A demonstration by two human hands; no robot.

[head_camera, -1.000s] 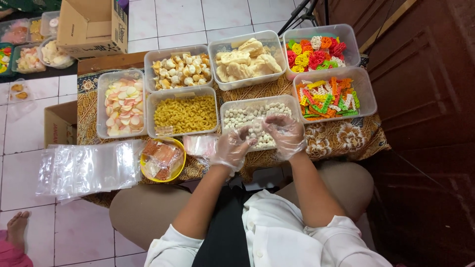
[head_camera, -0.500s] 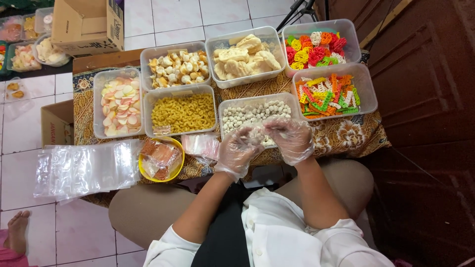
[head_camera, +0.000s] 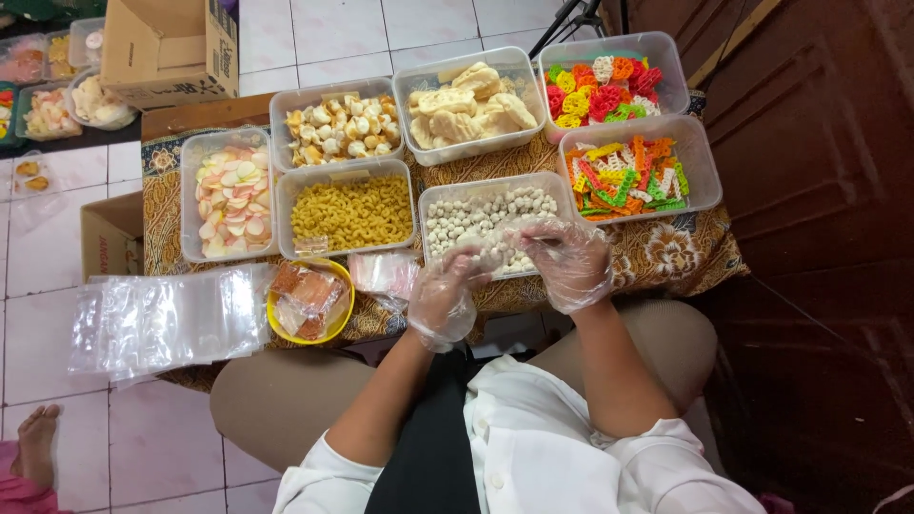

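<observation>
Fingers (head_camera: 495, 249) of both hands — over white-ball tub (head_camera: 447, 195).

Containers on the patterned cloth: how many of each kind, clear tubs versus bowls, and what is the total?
Clear rectangular tubs: 7
Yellow round bowl: 1
Total: 8
Both gloved hands, left hand and right hand, hover at the tub of white balls.
</observation>
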